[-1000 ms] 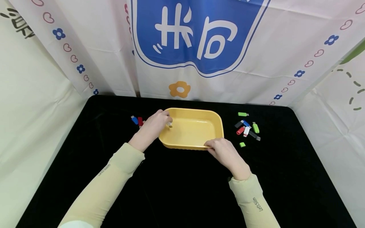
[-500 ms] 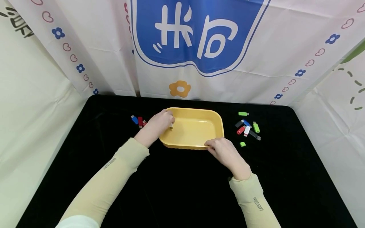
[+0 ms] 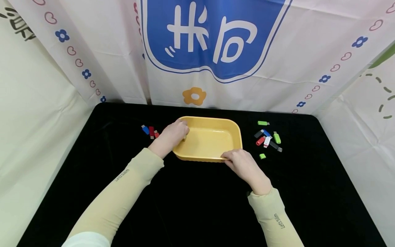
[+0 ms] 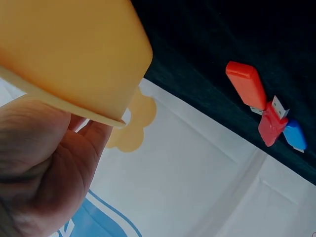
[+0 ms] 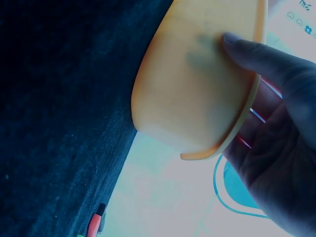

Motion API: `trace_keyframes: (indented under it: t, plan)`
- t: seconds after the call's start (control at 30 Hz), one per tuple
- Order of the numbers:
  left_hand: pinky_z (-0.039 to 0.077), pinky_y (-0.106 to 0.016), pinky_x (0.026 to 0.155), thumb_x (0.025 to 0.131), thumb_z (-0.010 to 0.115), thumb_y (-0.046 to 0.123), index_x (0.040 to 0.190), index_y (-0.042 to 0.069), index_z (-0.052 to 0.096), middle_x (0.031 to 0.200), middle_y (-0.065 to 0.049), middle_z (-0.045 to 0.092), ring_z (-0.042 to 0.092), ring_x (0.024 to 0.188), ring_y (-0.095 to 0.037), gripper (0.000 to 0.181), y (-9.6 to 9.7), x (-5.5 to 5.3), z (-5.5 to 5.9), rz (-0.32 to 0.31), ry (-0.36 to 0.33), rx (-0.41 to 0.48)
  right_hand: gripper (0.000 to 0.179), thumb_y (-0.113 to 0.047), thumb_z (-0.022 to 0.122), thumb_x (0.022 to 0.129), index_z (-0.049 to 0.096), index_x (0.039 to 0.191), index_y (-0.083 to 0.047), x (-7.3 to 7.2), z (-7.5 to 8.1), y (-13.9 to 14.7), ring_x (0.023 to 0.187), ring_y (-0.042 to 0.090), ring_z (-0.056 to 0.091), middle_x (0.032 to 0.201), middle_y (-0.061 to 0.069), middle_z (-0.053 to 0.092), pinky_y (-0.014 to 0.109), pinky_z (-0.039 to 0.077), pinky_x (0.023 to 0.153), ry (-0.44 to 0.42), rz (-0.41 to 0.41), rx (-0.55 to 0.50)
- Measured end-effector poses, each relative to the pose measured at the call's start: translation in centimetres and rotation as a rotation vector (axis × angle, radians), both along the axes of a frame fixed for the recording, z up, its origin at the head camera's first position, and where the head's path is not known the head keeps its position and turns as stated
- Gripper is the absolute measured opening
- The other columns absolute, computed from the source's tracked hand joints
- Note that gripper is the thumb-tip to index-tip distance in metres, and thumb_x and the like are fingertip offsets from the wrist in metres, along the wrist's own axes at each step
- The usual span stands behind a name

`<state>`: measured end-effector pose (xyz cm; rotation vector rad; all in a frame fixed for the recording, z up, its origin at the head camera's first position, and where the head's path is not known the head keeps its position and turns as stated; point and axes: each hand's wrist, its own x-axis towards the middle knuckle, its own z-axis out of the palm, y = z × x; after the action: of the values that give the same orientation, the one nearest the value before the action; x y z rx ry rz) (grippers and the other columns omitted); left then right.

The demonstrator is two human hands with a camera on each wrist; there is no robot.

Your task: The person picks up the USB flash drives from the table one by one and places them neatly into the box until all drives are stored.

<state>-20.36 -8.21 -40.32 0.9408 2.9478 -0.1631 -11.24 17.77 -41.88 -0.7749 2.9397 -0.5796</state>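
A yellow plastic tray (image 3: 210,159) stands on the black-covered table. My left hand (image 3: 172,133) reaches over its left rim with curled fingers, holding a USB flash drive; only a small tip of the drive (image 3: 184,138) shows under the fingers. In the left wrist view the tray's wall (image 4: 84,54) hides those fingertips. My right hand (image 3: 242,166) grips the front right rim. The right wrist view shows its thumb (image 5: 247,49) on the outside of the wall and its fingers on the inner side.
Left of the tray lie a blue flash drive (image 3: 145,129), a dark red one (image 3: 151,131) and a red one (image 3: 156,134). On the right lie several more, including a white one (image 3: 266,141) and a green one (image 3: 276,138). A printed curtain (image 3: 123,82) hangs behind.
My left hand has shifted slightly right over the tray's left side, uncovering the red drive. Less of the held drive shows now. The right hand and tray stay put.
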Motion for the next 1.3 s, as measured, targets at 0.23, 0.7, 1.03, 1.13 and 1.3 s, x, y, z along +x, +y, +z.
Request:
trace_keyframes:
  t: [0.23, 0.7, 1.03, 1.13, 1.3]
  plan:
    - [0.061, -0.031, 0.070, 0.094, 0.060, -0.004, 0.086, 0.007, 0.073, 0.098, -0.013, 0.064, 0.061, 0.093, -0.026, 0.019, 0.0, 0.2, -0.7, -0.017, 0.071, -0.020, 0.012, -0.007, 0.072, 0.090, 0.077, 0.091, -0.017, 0.0, 0.1, 0.0, 0.073, 0.006, 0.062, 0.086, -0.005, 0.075, 0.031, 0.054, 0.071, 0.000, 0.002, -0.002]
    - [0.061, -0.030, 0.072, 0.096, 0.056, -0.007, 0.107, 0.006, 0.071, 0.112, -0.016, 0.062, 0.065, 0.089, -0.023, 0.022, 0.5, 0.0, -1.5, 0.002, 0.107, -0.052, 0.011, -0.007, 0.073, 0.089, 0.077, 0.092, -0.016, 0.0, 0.0, 0.0, 0.076, 0.008, 0.065, 0.087, -0.004, 0.075, 0.033, 0.056, 0.072, 0.002, 0.007, -0.010]
    - [0.062, -0.033, 0.068, 0.098, 0.054, -0.006, 0.101, 0.005, 0.072, 0.102, -0.015, 0.065, 0.066, 0.088, -0.024, 0.022, 0.8, 0.3, -1.8, 0.008, 0.177, -0.006, 0.010, -0.007, 0.073, 0.089, 0.077, 0.092, -0.015, 0.0, 0.0, 0.0, 0.077, 0.008, 0.067, 0.087, -0.004, 0.076, 0.033, 0.056, 0.072, 0.016, 0.016, -0.010]
    - [0.062, -0.035, 0.068, 0.097, 0.054, -0.005, 0.097, 0.005, 0.074, 0.099, -0.014, 0.066, 0.065, 0.090, -0.026, 0.022, 0.8, 0.4, -1.9, 0.007, 0.200, 0.012, 0.010, -0.007, 0.073, 0.089, 0.077, 0.092, -0.015, 0.0, 0.0, 0.0, 0.077, 0.009, 0.067, 0.087, -0.004, 0.075, 0.033, 0.056, 0.072, 0.019, 0.016, -0.007]
    - [0.062, -0.034, 0.070, 0.098, 0.053, -0.005, 0.099, 0.005, 0.074, 0.102, -0.014, 0.065, 0.064, 0.091, -0.026, 0.023, 0.7, 0.4, -2.1, 0.012, 0.186, -0.004, 0.010, -0.007, 0.073, 0.089, 0.077, 0.091, -0.016, 0.0, 0.0, 0.0, 0.076, 0.008, 0.066, 0.087, -0.005, 0.075, 0.033, 0.055, 0.072, 0.019, 0.019, -0.007]
